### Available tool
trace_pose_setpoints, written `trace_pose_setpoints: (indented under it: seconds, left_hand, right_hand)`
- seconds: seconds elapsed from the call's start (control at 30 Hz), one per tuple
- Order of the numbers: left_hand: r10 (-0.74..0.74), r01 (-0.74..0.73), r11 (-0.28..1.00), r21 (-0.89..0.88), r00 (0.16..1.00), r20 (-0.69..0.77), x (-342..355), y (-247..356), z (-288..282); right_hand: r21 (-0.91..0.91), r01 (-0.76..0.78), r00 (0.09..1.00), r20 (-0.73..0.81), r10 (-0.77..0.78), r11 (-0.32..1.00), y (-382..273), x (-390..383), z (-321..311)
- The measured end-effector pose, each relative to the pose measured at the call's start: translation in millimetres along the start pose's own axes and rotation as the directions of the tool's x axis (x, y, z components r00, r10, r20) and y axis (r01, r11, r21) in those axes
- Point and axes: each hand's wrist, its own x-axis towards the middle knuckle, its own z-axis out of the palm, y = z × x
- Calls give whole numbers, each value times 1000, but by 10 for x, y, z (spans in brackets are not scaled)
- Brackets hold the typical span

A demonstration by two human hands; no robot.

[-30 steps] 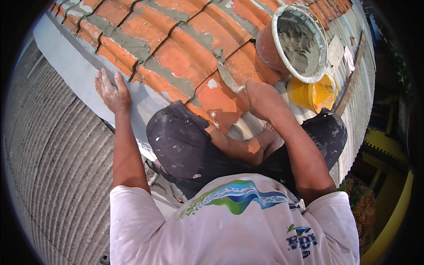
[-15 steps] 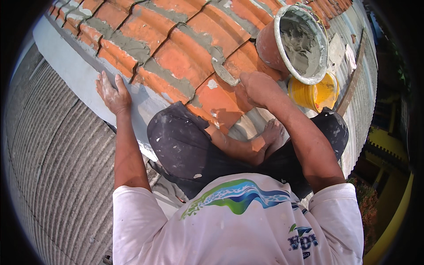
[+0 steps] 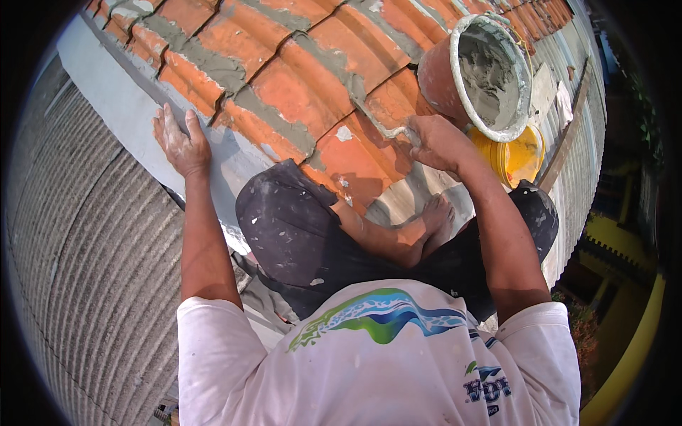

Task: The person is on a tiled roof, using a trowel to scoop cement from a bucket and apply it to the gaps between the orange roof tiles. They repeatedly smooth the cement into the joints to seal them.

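My right hand [image 3: 439, 144] is closed round the handle of a trowel [image 3: 384, 130], whose blade is tilted edge-on at the seam between orange roof tiles [image 3: 289, 92]. Grey mortar [image 3: 273, 122] lies in bands along the tile joints. On the pale grey flashing strip [image 3: 112, 77] to the left, my left hand [image 3: 182, 142] rests with its fingers stretched out, dusty with pale residue and holding nothing. Just beyond my right hand, a bucket [image 3: 490, 78] of wet grey mortar leans tilted toward me on the tiles.
A yellow pail [image 3: 524, 153] sits below the mortar bucket. Corrugated grey roofing [image 3: 92, 234] spreads along the left, and more corrugated sheet [image 3: 579, 177] lies at right, with a wooden strip [image 3: 566, 131] on it. Past the right roof edge the ground drops far below.
My right hand has shifted slightly right and nearer to me and turned the trowel, so its blade went from flat-facing to edge-on. My left hand stays nearly in place.
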Motion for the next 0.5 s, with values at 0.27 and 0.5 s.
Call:
trace_pose_setpoints:
  seconds: [0.27,0.5]
  left_hand:
    - [2,-2,1000,-25,1000,0,9,16,-9]
    - [11,-12,999,-33,1000,-11,1,10,-15]
  right_hand:
    - [135,79,997,-26,-76,988,-192,505,-118]
    - [98,-42,999,-28,45,994,-60,448,-156]
